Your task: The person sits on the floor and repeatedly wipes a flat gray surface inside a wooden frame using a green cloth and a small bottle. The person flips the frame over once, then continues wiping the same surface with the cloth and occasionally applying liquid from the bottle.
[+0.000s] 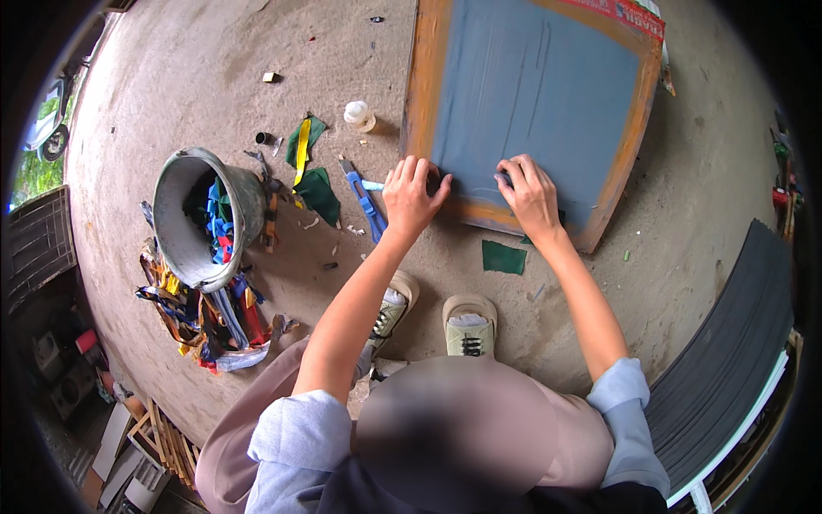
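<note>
A blue-grey panel with an orange-brown border point(492, 94) lies before me, red tape along its far edge. At its near left edge, my left hand point(413, 195) is closed, fingers curled, with a dark thing I cannot make out showing beside the thumb. My right hand point(533, 195) rests on the panel's near part, its fingers pinched around a small dark piece point(507, 180) mostly hidden by them. Just left of my left hand lies a blue utility knife point(366, 204). A green cloth scrap point(503, 257) sits below the panel's near edge.
A grey bucket point(175, 224) holding coloured scraps stands on the left, with a heap of strips point(224, 330) against it. A small clear bottle point(360, 116), green scraps point(319, 197) and a yellow strip point(302, 150) lie nearby. Dark corrugated sheeting point(728, 334) curves along the right.
</note>
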Demonstrator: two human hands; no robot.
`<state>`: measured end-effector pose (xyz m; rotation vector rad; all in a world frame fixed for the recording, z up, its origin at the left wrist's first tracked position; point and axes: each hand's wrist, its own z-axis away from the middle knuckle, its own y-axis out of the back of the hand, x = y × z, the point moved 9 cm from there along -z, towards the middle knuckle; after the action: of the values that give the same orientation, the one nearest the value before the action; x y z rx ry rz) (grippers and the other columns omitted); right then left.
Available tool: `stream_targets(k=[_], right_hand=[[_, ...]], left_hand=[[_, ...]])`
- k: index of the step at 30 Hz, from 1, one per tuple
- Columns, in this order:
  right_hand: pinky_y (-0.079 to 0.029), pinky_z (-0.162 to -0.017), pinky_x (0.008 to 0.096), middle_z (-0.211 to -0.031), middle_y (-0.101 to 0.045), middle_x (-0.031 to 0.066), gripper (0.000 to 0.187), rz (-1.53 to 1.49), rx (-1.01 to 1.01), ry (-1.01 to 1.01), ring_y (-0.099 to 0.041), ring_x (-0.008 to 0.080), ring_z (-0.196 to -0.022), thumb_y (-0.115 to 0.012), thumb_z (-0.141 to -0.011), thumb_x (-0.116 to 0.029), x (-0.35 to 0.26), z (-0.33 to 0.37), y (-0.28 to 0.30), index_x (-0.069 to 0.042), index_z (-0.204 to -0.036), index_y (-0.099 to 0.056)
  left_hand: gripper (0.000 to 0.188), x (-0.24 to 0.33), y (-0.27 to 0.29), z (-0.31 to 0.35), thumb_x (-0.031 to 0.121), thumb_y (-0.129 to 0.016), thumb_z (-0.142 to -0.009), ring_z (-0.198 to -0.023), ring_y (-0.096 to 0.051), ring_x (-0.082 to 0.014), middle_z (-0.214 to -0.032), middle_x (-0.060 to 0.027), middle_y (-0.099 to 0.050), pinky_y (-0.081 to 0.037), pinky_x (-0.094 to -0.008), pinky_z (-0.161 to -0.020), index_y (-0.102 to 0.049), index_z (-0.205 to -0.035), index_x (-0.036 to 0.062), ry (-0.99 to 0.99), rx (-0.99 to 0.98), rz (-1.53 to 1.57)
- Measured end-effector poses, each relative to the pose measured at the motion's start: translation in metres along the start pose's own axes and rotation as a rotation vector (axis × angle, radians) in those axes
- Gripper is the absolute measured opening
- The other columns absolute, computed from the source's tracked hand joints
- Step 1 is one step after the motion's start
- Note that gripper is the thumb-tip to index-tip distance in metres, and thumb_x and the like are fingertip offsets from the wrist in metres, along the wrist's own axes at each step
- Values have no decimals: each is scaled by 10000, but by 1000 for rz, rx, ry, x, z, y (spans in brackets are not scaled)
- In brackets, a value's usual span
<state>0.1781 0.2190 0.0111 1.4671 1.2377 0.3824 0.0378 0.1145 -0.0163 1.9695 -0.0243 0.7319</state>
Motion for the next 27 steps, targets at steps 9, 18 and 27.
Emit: stream_targets(k=[9, 18, 27], right_hand=[[-557, -706, 335, -915, -581, 112, 195, 282, -89, 220, -627, 225, -837, -654, -783, -43, -7, 1, -22, -7, -961, -583], [-556, -693, 353, -965, -541, 125, 179, 106, -137, -77, -627, 269, -834, -606, -847, -33, 14, -12, -21, -6, -1009, -533], [-493, -711, 330, -985, -552, 115, 346, -292, 208, -264, -572, 229, -770, -466, -856, 130, 28, 32, 13, -25, -1131, -606]], left_hand=[[264, 0, 2, -1, 276, -731, -757, -793, -557, -252, -817, -64, -520, -431, -376, -676, -547, -811, 94, -9, -18, 19], [253, -1, -1, -1, 280, -715, -782, -844, -553, -260, -845, -71, -524, -429, -378, -721, -564, -864, 95, 25, -79, 18], [836, 66, -29, 30, 445, -774, -683, -1351, -244, -305, -1432, -52, -317, -191, -677, -1037, -361, -1409, 473, -266, -361, -215]])
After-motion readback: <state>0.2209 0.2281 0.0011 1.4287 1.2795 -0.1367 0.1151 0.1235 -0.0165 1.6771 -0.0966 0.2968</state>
